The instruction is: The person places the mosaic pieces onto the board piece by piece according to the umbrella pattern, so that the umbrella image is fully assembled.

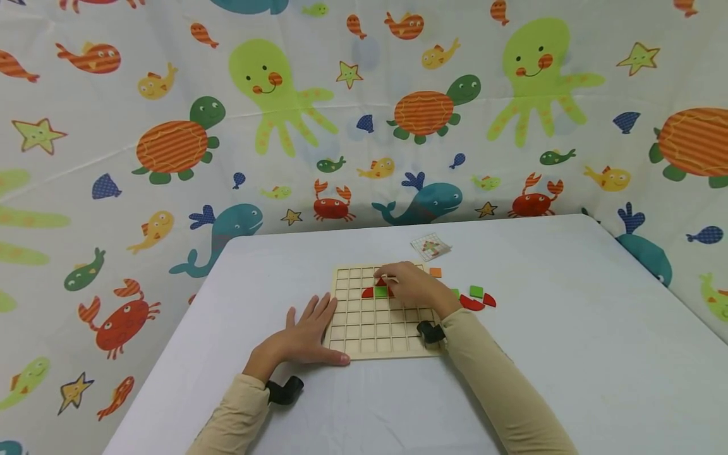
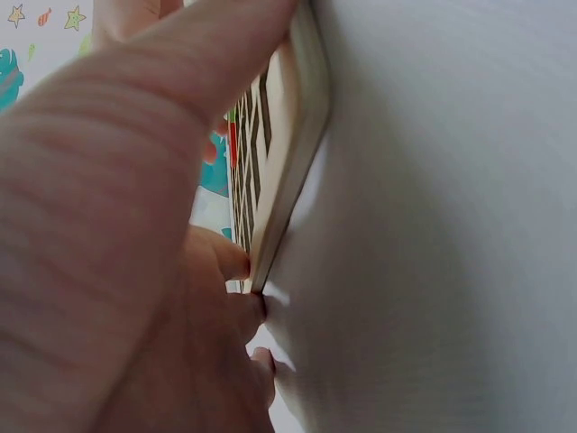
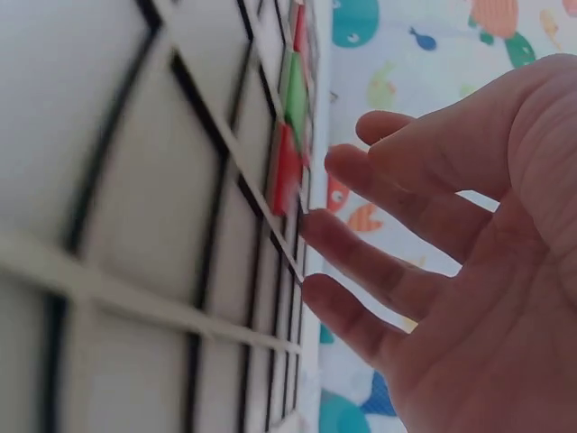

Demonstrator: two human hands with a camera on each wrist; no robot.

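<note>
My left hand [image 1: 307, 335] lies spread at the near-left corner of a wooden grid board [image 1: 352, 325]. Its thumb rests on the near edge, and its fingertips touch the left side. Over the far part of the board hovers my right hand [image 1: 412, 284], fingers loosely bent, with nothing visible between them in the right wrist view. Under its fingertips a red triangular piece [image 1: 381, 282] lies just beyond a green square [image 1: 380, 291]. A red quarter-round piece [image 1: 368, 292] is left of the green one. Another red piece [image 3: 287, 171] is partly hidden by the hand in the head view.
Right of the board lie an orange square [image 1: 435, 272], a green square [image 1: 476, 291] and red curved pieces [image 1: 471, 303]. A pattern card [image 1: 430, 246] sits behind the board on the white table [image 1: 569, 354]. A sea-animal curtain [image 1: 352, 57] hangs behind.
</note>
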